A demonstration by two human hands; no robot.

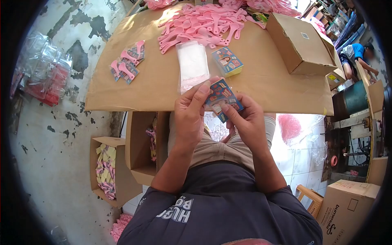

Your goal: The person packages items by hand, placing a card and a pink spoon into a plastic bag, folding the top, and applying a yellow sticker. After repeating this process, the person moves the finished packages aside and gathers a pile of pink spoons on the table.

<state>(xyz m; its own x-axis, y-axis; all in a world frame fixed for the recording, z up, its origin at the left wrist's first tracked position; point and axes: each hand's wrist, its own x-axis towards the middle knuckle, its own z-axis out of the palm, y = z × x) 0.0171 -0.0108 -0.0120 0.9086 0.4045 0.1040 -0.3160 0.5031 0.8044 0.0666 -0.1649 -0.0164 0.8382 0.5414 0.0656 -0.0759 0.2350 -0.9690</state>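
Note:
A blue printed card (222, 96) is held up at the near edge of the table, tilted, with what looks like clear plastic at its lower left. My left hand (191, 112) pinches it from the left, thumb along the upper corner. On the other side my right hand (248, 118) grips the right and lower part, thumb across the front. Just beyond lie a stack of clear plastic bags (192, 61) and a stack of similar blue cards (227, 60). Farther left, several pink spoons (126, 70) rest on blue cards.
A large heap of pink spoons (200, 26) covers the far middle of the brown table (159, 90). One cardboard box (300, 43) stands at the right. Below left, an open box (107, 169) holds pink-and-yellow packed pieces. Another person (359, 57) crouches at the far right.

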